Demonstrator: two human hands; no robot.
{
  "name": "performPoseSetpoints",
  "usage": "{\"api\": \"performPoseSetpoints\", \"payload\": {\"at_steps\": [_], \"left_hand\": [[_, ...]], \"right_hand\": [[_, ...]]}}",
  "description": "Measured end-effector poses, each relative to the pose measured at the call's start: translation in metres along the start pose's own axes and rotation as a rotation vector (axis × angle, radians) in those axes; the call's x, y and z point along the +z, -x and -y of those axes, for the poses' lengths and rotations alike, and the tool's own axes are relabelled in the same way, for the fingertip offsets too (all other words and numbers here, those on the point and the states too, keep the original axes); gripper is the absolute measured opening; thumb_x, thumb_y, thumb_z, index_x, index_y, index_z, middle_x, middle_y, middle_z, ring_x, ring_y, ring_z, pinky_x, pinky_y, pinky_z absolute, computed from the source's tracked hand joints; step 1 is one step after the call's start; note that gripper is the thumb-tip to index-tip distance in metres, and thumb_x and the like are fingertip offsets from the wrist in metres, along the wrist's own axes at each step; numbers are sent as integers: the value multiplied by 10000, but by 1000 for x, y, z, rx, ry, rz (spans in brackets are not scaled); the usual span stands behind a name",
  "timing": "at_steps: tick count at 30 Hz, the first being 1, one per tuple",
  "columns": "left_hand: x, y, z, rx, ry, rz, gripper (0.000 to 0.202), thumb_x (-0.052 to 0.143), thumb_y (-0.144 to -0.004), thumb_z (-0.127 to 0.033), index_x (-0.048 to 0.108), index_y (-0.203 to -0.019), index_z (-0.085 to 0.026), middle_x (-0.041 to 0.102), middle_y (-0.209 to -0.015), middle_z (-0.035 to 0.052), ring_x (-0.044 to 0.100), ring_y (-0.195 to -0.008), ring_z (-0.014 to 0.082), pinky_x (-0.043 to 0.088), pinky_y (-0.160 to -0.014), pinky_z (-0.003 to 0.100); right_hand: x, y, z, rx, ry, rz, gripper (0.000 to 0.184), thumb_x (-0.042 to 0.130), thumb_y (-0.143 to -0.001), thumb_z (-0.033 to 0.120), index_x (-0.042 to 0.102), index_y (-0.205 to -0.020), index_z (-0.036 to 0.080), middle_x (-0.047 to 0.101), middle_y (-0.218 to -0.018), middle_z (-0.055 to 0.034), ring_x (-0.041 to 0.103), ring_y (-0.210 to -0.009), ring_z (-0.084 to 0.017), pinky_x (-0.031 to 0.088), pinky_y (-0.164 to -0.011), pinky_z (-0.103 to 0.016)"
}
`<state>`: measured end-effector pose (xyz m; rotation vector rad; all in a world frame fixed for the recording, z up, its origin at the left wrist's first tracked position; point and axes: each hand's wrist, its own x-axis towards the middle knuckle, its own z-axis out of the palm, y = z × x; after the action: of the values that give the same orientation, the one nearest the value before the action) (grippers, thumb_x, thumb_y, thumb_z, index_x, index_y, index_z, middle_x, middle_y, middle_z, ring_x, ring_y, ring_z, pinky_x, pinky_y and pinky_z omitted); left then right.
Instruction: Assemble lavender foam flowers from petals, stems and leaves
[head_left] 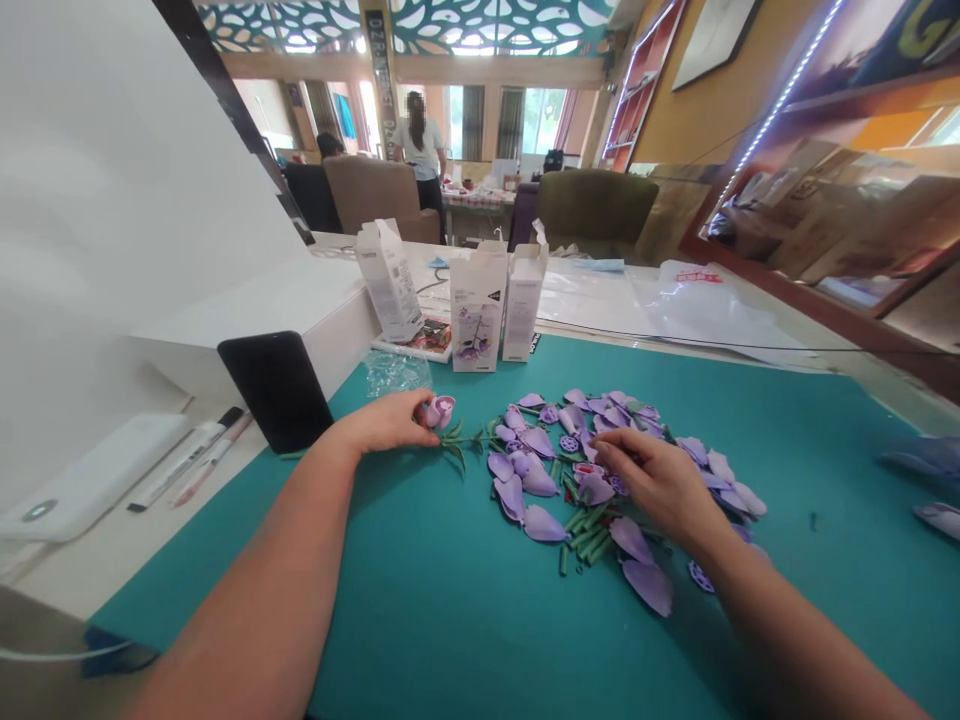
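My left hand (397, 418) is closed on a small artificial flower (442, 410) with a pink-purple bloom and green leaves (454, 445), left of a heap of loose parts. In that heap, purple plastic petals (538, 475) lie around short green stem tubes (594, 535) and a few round wheel-like pieces (570, 443). Over the heap's right side, my right hand (649, 475) has its thumb and fingertips pinched together, low among the petals. Whatever sits between those fingertips is too small to make out.
Three white boxes (478, 310) stand at the back of the green mat (420, 620). Clear plastic wrap (397, 372) lies before them. A black tablet-like screen (276, 390) leans at left, near pens (184, 460). One person (421, 140) stands in the background; another sits.
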<state>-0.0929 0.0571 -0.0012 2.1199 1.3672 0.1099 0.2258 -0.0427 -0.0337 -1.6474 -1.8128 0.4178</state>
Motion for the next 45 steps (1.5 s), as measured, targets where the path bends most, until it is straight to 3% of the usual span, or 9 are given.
{"api": "performPoseSetpoints", "payload": {"at_steps": [10,18,21,26,30,34,38,43,45], "left_hand": [[-1,3,2,9,-20,18,689,659,-642,-362,468,-1285,-202,637,-1133,72,604,-964,266,441,-784,310],[-11,19,-5,17,-95,-1,748,518,-688,-215,371,-1421,-234,580,-1287,75,578,-1067,270,442,-847,313],[-15,24,-9,-17,-92,-149,629,447,-733,-206,456,-1362,-227,634,-1192,59,604,-993,249,452,-780,293],[-16,30,-28,-71,-25,-590,373,433,-810,-279,629,-1121,-215,672,-863,37,599,-737,212,420,-656,292],[-10,35,-47,46,169,-717,254,483,-812,-286,662,-971,-202,600,-669,-6,542,-621,164,413,-616,272],[4,34,-62,184,379,-623,216,510,-815,-294,651,-937,-185,599,-682,-10,522,-589,134,411,-566,248],[29,26,-80,270,574,-368,203,518,-806,-266,659,-915,-169,617,-708,-3,534,-610,120,425,-564,230],[66,8,-97,227,830,-140,280,575,-783,-296,622,-1017,-150,623,-707,0,537,-539,109,442,-480,222],[74,4,-100,187,917,-112,249,621,-760,-304,631,-948,-141,595,-617,-12,541,-514,110,430,-450,206]], "right_hand": [[0,-46,6,-28,194,-13,209,516,-836,335,688,-800,222,708,-736,-19,625,-686,-184,421,-601,-259],[11,-61,3,-77,538,193,180,559,-830,221,730,-883,233,706,-942,-36,632,-862,-181,429,-722,-247],[15,-61,4,-77,610,257,119,627,-773,238,740,-805,216,692,-902,-59,618,-847,-206,420,-696,-269],[22,-57,10,-64,693,286,123,637,-731,235,734,-744,160,682,-884,-124,587,-913,-279,417,-713,-320],[27,-53,16,-63,676,273,150,578,-752,167,719,-723,126,684,-906,-169,582,-918,-290,419,-746,-338],[23,-48,19,-24,564,210,259,482,-834,159,708,-715,115,685,-901,-180,595,-916,-274,423,-761,-330],[10,-40,20,57,344,180,328,419,-903,294,705,-845,145,703,-760,-72,638,-709,-191,452,-611,-267],[-2,-19,37,249,-456,162,323,625,-753,465,666,-808,150,690,-685,-36,620,-605,-147,469,-555,-248],[-3,-13,44,239,-592,188,321,681,-705,473,652,-754,157,681,-667,-27,608,-591,-137,464,-551,-245]]}}
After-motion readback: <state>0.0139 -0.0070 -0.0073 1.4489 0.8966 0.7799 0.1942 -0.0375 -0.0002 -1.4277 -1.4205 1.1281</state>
